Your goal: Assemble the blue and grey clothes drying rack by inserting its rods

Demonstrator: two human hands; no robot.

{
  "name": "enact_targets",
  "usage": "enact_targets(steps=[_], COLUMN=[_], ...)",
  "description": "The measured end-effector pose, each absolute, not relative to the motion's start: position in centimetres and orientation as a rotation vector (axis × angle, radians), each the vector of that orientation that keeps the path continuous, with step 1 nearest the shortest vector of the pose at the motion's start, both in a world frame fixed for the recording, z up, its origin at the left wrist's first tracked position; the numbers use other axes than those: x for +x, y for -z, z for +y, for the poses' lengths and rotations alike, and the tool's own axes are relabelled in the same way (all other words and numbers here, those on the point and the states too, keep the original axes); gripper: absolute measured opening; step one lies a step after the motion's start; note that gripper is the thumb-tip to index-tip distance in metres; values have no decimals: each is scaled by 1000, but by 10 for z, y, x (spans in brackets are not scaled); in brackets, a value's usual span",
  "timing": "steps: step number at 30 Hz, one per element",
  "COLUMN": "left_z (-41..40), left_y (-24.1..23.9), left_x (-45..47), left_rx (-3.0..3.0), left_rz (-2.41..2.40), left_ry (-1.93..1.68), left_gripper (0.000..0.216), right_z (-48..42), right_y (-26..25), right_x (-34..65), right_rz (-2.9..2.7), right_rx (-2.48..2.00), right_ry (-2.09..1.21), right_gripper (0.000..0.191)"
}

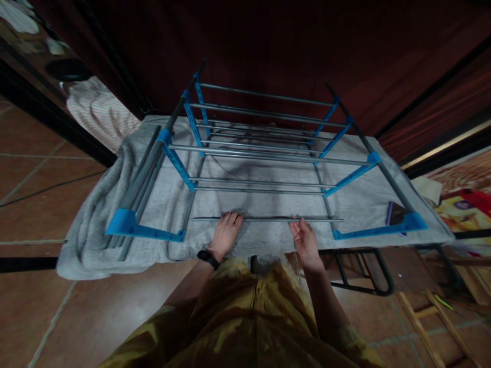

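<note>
A thin grey metal rod [266, 219] lies crosswise close to the front edge of the cloth-covered table. My left hand [227, 231], palm down, has its fingers curled over the rod left of the middle. My right hand [306, 239] grips the rod nearer its right end, palm turned up. Just beyond stands a partly assembled rack [268, 154] of grey tubes and blue plastic brackets. The rod sits between the front left blue bracket [153, 232] and the front right blue bracket [378, 228], its two ends apart from them.
Several loose grey tubes [150, 176] lie under the rack's left side. A small dark item [396, 213] rests by the right bracket. Grey cloth [95, 235] bunches at the left. A black-framed stool [383, 276] and a wooden frame [425, 312] are below right. Dark red curtain hangs behind.
</note>
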State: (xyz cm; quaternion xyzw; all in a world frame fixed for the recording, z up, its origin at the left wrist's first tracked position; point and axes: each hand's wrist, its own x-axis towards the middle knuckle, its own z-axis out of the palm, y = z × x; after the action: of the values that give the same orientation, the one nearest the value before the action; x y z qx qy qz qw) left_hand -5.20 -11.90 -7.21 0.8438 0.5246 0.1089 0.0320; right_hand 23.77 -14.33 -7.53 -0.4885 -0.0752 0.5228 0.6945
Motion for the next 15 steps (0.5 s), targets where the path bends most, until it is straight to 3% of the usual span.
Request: enact_targets(steps=[15], left_z=[-120], left_y=[70], left_x=[-53], left_rx=[2579], left_rz=[1653], left_ry=[-392], left_gripper=[39], right_z=[-147], right_y=[76], right_x=[239], right_rz=[-226], right_rx=[-1051], right_ry=[-1177], right_gripper=[19])
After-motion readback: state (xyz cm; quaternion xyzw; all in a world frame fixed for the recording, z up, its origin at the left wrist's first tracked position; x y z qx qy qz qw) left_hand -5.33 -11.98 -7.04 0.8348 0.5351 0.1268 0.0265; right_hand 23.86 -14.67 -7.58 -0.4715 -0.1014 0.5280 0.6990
